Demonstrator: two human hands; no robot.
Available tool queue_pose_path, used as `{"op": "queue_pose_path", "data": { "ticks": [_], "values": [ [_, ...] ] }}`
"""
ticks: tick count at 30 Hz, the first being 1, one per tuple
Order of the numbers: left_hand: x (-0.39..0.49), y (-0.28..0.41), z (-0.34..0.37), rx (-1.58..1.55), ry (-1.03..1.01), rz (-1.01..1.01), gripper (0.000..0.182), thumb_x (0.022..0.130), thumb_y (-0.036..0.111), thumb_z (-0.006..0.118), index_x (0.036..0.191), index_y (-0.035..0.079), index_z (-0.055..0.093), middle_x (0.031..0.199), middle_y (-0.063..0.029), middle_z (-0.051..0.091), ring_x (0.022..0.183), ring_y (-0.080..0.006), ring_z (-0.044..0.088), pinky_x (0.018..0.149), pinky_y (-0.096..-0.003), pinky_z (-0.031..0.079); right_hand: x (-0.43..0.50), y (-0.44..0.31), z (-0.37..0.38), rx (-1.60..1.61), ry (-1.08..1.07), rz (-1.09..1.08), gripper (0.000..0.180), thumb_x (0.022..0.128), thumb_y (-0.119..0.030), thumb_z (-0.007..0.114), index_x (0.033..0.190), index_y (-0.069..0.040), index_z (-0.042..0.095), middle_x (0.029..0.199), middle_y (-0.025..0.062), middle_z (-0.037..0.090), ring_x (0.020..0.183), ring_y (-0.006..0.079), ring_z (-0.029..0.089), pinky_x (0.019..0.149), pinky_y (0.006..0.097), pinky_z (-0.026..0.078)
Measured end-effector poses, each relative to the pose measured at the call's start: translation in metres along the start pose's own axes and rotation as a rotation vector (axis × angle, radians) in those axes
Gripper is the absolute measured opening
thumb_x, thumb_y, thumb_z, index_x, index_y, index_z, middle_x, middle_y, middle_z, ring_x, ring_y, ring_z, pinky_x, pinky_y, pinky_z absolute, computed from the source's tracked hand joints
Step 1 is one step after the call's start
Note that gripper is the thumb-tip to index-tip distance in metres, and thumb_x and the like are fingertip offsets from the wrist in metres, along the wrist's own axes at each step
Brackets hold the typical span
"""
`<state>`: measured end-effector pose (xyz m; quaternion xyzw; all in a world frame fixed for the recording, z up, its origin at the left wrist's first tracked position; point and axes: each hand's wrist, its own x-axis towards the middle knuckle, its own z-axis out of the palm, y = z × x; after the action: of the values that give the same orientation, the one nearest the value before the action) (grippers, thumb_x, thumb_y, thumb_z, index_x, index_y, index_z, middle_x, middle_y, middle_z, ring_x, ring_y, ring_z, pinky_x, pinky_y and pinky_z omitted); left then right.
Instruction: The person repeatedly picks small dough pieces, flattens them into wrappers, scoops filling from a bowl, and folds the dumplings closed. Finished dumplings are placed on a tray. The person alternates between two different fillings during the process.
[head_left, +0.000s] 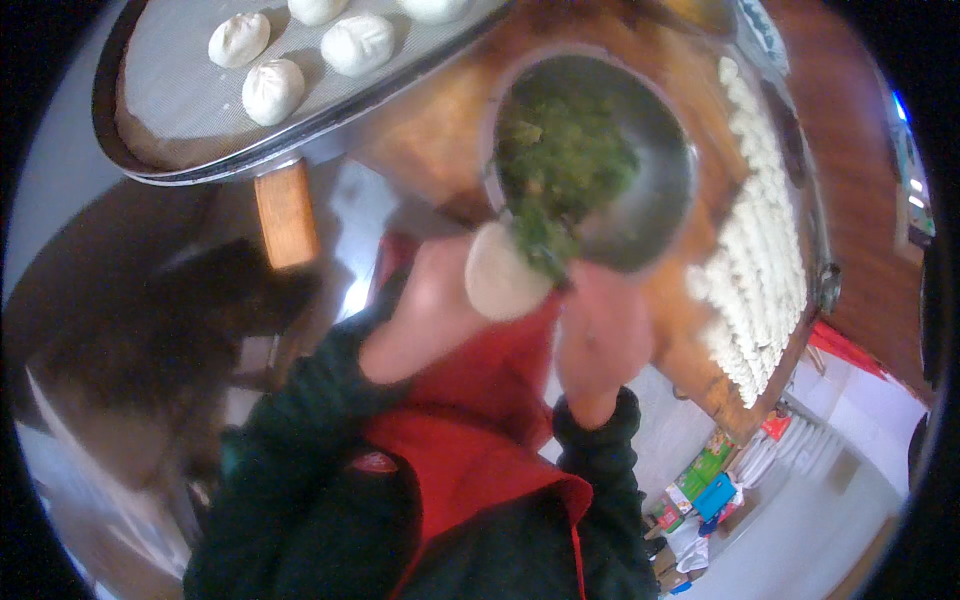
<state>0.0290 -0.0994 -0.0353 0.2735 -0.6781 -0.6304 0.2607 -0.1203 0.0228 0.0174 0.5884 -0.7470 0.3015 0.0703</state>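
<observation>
A round, flat dough wrapper (504, 274) lies on my left hand (439, 300), held just below the near rim of a metal bowl (660, 195). Green chopped leafy filling (574, 154) fills much of the bowl, and some of it reaches over the rim to the wrapper's right edge. My right hand (606, 326) is beside that filling, at the bowl's near edge; its fingers are blurred, and whether it grips a tool cannot be told.
Pleated buns (274, 91) sit on a mesh-lined round tray (142, 177) at upper left, with a wooden handle (287, 217) below. Rows of white dough pieces (757, 277) lie along the right of the wooden table (427, 120). Boxes and bags (709, 480) stand beyond at lower right.
</observation>
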Motion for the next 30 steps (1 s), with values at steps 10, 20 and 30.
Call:
{"op": "queue_pose_path", "data": {
  "ticks": [10, 20, 30],
  "values": [
    [-0.004, 0.012, 0.010, -0.058, 0.085, 0.020, 0.040, 0.080, 0.014, 0.090, 0.113, 0.003, 0.071, 0.100, -0.0140, 0.078, 0.092, -0.0221, 0.078, 0.082, -0.0352, 0.060, -0.032, -0.001, -0.007, -0.116, -0.130, -0.287, 0.032, 0.077, -0.024, 0.086, 0.108, -0.023, 0.079, 0.124, -0.0088, 0.072, 0.114, 0.0185, 0.058, 0.101, 0.0453, 0.047],
    [-0.011, -0.001, 0.011, -0.019, 0.059, 0.018, 0.046, 0.080, 0.015, 0.091, 0.119, 0.000, 0.072, 0.107, -0.0134, 0.079, 0.096, -0.0234, 0.077, 0.086, -0.0364, 0.060, 0.031, 0.027, -0.015, -0.081, -0.072, 0.009, 0.015, 0.084, -0.011, 0.080, 0.099, -0.012, 0.082, 0.095, 0.0058, 0.077, 0.091, 0.0247, 0.070, 0.106, 0.0482, 0.047],
    [-0.011, 0.012, 0.016, -0.118, -0.024, -0.113, 0.050, 0.078, 0.015, 0.093, 0.121, 0.001, 0.070, 0.113, -0.0107, 0.077, 0.103, -0.0189, 0.075, 0.094, -0.0330, 0.058, -0.005, 0.011, -0.017, -0.007, 0.029, 0.003, 0.023, 0.079, -0.011, 0.082, 0.100, -0.018, 0.081, 0.097, -0.0003, 0.077, 0.094, 0.0206, 0.071, 0.113, 0.0517, 0.043]
  ]
}}
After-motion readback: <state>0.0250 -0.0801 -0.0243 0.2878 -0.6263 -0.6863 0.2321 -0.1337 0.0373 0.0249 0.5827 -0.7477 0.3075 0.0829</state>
